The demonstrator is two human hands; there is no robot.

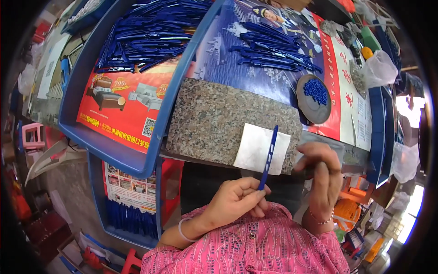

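Between the thumb and fingers of my left hand (242,196) is the lower end of a slim blue slotted strip (269,155). Its upper part slants over a white square pad (246,141) that lies on a speckled granite slab (219,118). To the right of the pad, my right hand (321,171) hovers with bent fingers, thumb and fingertips apart, and nothing visible between them. Beyond it, a round grey dish (314,115) contains small blue pieces (315,91). A loose pile of blue strips (273,48) lies past the slab.
At left, a large blue tray (153,157) carries a heap of similar strips (150,29). Below it, another blue bin (98,201) holds more strips (132,219). A pink stool (33,136) stands far left. Plastic bags (381,68) and clutter line the right side.
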